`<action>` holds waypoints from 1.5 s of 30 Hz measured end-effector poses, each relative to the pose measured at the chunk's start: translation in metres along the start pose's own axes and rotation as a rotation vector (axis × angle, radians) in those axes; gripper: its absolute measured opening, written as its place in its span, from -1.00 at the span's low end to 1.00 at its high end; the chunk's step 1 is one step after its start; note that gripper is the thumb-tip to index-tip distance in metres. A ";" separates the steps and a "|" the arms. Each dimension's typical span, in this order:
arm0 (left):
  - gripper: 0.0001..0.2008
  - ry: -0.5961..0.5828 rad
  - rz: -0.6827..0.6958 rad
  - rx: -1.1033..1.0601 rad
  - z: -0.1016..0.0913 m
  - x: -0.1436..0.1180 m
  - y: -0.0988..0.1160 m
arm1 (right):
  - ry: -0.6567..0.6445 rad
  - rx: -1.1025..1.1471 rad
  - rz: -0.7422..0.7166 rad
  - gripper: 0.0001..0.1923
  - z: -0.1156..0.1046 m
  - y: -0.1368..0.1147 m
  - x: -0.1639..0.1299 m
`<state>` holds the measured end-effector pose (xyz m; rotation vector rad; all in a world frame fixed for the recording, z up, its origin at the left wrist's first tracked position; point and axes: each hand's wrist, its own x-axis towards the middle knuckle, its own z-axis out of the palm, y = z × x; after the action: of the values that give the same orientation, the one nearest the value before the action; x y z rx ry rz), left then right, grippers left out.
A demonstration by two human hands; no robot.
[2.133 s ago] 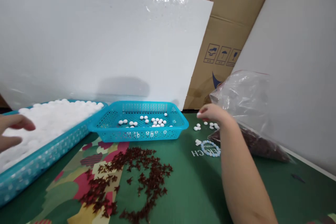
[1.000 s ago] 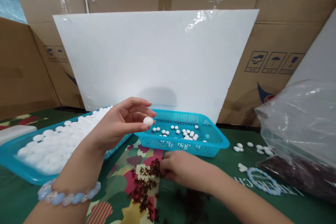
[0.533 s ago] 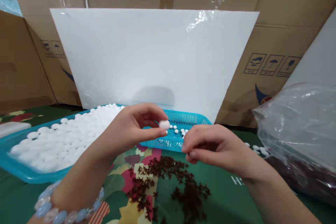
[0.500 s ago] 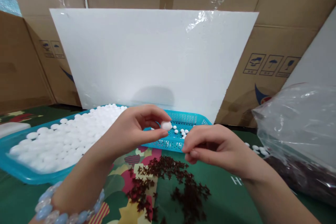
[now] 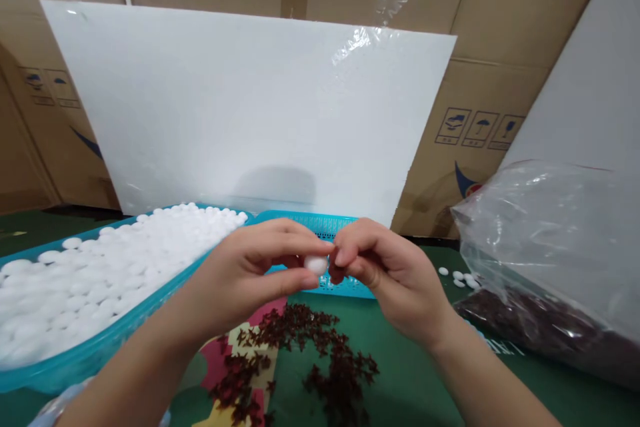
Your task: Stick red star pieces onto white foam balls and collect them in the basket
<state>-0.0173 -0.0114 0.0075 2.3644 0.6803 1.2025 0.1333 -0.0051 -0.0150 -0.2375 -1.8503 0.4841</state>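
My left hand [image 5: 253, 273] pinches a small white bead [image 5: 316, 265] between thumb and fingers, just in front of the small blue basket [image 5: 320, 225]. My right hand [image 5: 387, 273] has its fingertips against the same bead, pressed on a small dark red piece that is mostly hidden. Below both hands a loose pile of dark red star-shaped pieces [image 5: 305, 360] lies on the green mat. The large blue tray [image 5: 120, 327] at the left is full of white beads [image 5: 95, 267].
A clear plastic bag [image 5: 545, 253] holding dark red pieces lies at the right. A few white beads [image 5: 457, 277] lie loose on the mat [image 5: 425, 373] beside it. A white foam board [image 5: 240, 100] and cardboard boxes [image 5: 475, 107] stand behind.
My right hand picked something from the red pile, rose and came left to meet the bead in my left hand. The hands now touch at the bead.
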 end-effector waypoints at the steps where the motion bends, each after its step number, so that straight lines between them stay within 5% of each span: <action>1: -0.74 0.007 0.016 -0.003 0.000 0.000 0.000 | -0.014 -0.038 -0.020 -0.89 0.000 0.000 0.000; 14: -0.77 0.100 -0.145 -0.196 0.003 -0.003 0.007 | 0.002 -0.127 -0.062 -0.90 0.004 -0.007 -0.002; 45: -0.87 0.088 0.052 -0.018 0.003 -0.004 0.005 | 0.044 -0.176 -0.122 -0.87 0.005 -0.010 0.000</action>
<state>-0.0158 -0.0185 0.0061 2.3393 0.6366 1.3362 0.1296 -0.0156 -0.0119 -0.2498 -1.8532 0.2305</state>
